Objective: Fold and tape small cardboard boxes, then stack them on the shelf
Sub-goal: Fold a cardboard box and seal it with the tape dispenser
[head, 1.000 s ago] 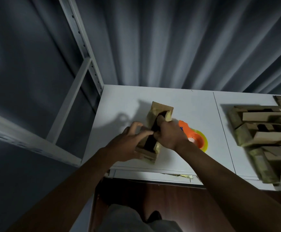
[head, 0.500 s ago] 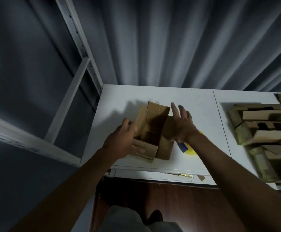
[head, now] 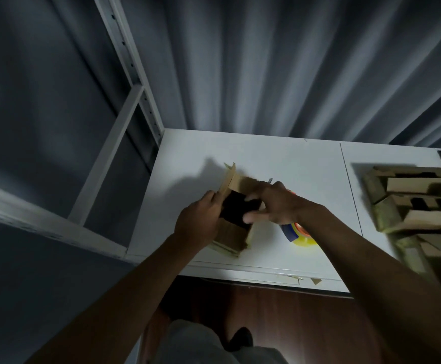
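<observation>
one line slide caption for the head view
Both hands, left hand and right hand, fold the flaps of an open cardboard box beside a tape dispenser.

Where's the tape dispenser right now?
In the head view, the tape dispenser lies on the white table, just right of the cardboard box, partly hidden under the right hand and wrist.

Looks like a small packing or storage workroom, dim light. White table [head: 280,158] in centre, metal shelving upright with punched holes [head: 125,53] at 11 o'clock, grey pleated curtain [head: 280,61] across 12 o'clock. Heap of folded cardboard boxes [head: 419,206] at 3 o'clock, tape dispenser [head: 299,233] just right of centre. Dark wood floor [head: 280,311] at 6 o'clock.
</observation>
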